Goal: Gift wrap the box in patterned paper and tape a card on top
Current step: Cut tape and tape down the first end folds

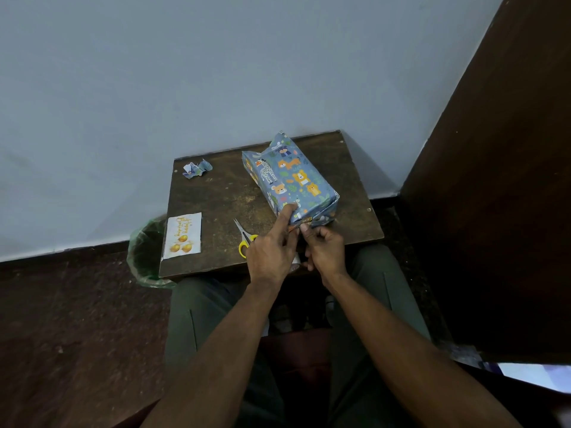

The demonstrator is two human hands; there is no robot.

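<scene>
Person seen from a head-worn camera. Both forearms are bare from the lower frame edge to the wrists; no sleeve shows on either. Left hand (272,257) bare: no glove, ring, watch or band visible. Right hand (324,248) bare likewise, wrist unadorned. Fingernails appear short and unpainted where visible, notably on the right thumb. Legs are clad in dark olive-green trousers (197,319) of plain, matte fabric. A straight seam or pocket edge runs down the left thigh, and a similar line shows on the right thigh. Footwear between the knees is too dark to identify
</scene>
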